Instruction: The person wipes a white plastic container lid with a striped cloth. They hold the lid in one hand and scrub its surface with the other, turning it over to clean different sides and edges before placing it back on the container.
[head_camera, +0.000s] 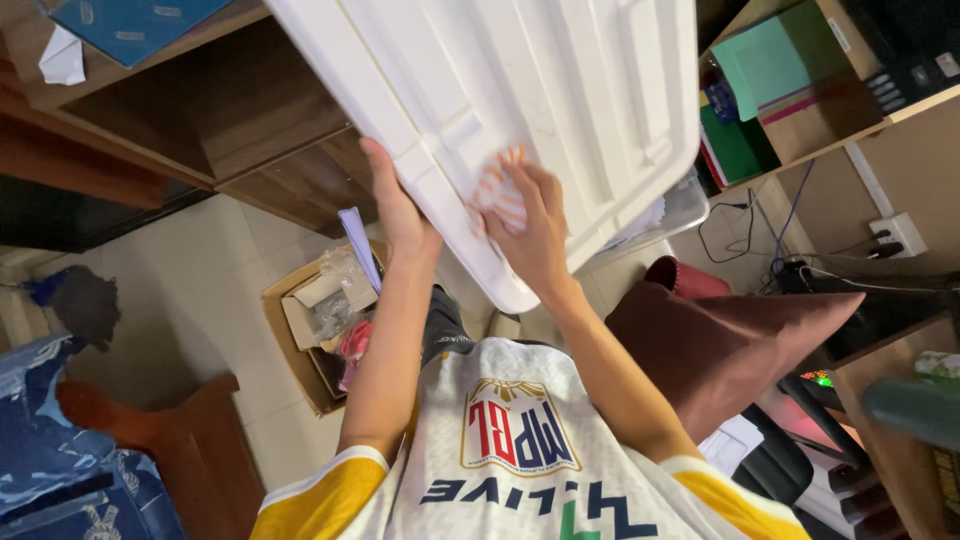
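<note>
A large white plastic lid (560, 90) is tilted up in front of me, filling the top middle of the head view. My left hand (398, 205) grips its lower left edge, thumb under the rim. My right hand (535, 225) presses a white cloth with orange stripes (497, 195) flat against the lid's surface near the lower edge. The cloth is partly hidden under my fingers.
A cardboard box (315, 320) of papers and plastic sits on the tiled floor at left. Wooden desk shelves (230, 110) stand behind it. A dark red cushion (730, 335) lies at right, with a shelf of folders (780, 90), cables and a wall socket (898, 235).
</note>
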